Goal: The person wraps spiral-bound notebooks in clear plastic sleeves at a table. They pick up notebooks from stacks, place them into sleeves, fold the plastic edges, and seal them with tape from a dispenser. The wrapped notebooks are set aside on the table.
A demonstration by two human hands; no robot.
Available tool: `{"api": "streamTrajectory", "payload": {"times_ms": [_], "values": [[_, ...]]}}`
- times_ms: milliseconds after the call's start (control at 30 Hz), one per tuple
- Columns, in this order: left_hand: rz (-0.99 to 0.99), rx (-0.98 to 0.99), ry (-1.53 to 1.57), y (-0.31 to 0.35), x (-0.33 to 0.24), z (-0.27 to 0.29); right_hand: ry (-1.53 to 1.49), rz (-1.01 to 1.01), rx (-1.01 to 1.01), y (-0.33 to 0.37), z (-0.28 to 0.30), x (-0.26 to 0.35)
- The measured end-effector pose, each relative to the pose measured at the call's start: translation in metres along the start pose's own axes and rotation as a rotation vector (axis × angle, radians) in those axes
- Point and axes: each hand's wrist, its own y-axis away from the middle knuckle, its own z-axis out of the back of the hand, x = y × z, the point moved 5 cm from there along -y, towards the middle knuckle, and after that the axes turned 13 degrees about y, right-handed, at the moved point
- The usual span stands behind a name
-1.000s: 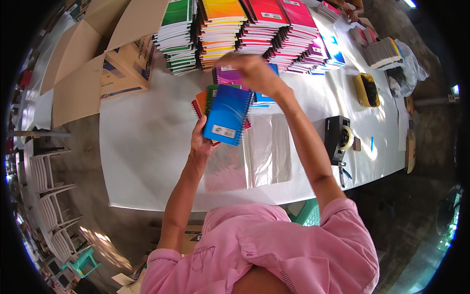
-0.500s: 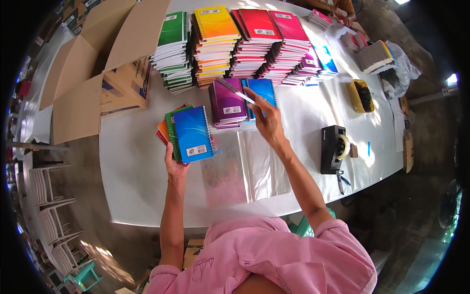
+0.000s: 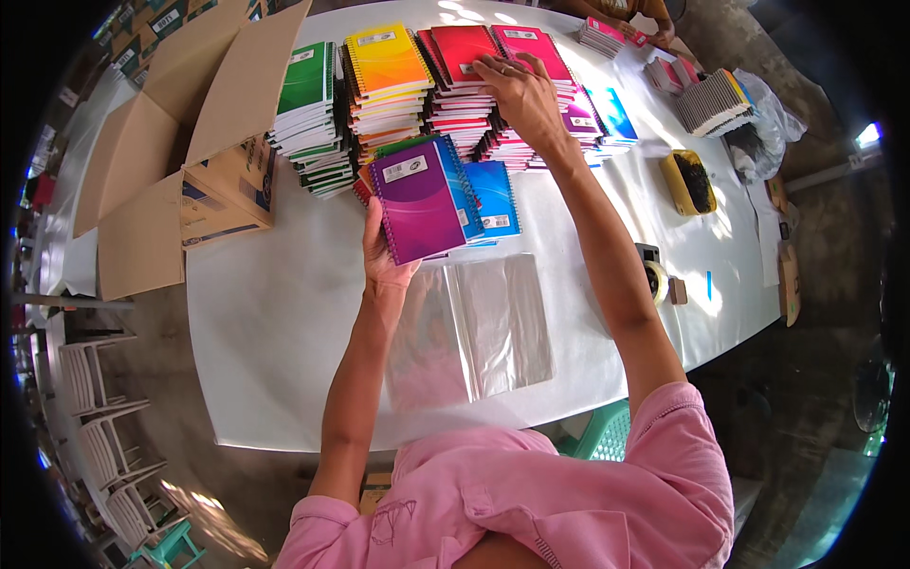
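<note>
My left hand [image 3: 387,248] grips a fanned bunch of spiral notebooks. A purple notebook [image 3: 414,197] lies on top, with blue, green and red-orange edges showing behind it. Toward the far side, my right hand [image 3: 527,98] reaches over the tall stacks, its fingers stretched onto the red notebooks [image 3: 464,49] beside the pink stack [image 3: 529,41]. The thumb is hidden. Left of these stand a yellow-topped stack [image 3: 387,59] and a green stack [image 3: 305,81]. A low blue notebook pile [image 3: 500,194] shows just behind the held bunch.
Clear plastic sleeves [image 3: 502,327] lie before me. An open cardboard box [image 3: 142,228] stands at left. At right are a tape dispenser [image 3: 649,254], partly behind my forearm, a yellow tub [image 3: 679,190] and grey-edged notebooks [image 3: 716,102]. Another person's hand [image 3: 661,36] shows far right.
A purple notebook now tops the bunch in my left hand, which has moved right and farther away. My right hand went from a tilted notebook at the low piles to the red stack.
</note>
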Motion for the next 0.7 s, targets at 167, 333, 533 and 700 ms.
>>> {"api": "streamTrajectory", "payload": {"times_ms": [167, 333, 533, 700], "values": [[0.013, -0.031, 0.024, -0.022, 0.005, 0.005, -0.127, -0.016, -0.169, 0.013, 0.039, 0.008], [0.063, -0.052, -0.113, -0.022, 0.015, 0.010, -0.199, 0.246, 0.086, 0.079, 0.097, 0.086], [-0.018, -0.097, -0.126, -0.028, 0.035, 0.009, 0.025, -0.130, -0.121, 0.021, 0.045, -0.021], [0.019, -0.058, -0.125, -0.038, 0.054, 0.000, -0.033, -0.097, 0.018, 0.031, 0.007, -0.061]]}}
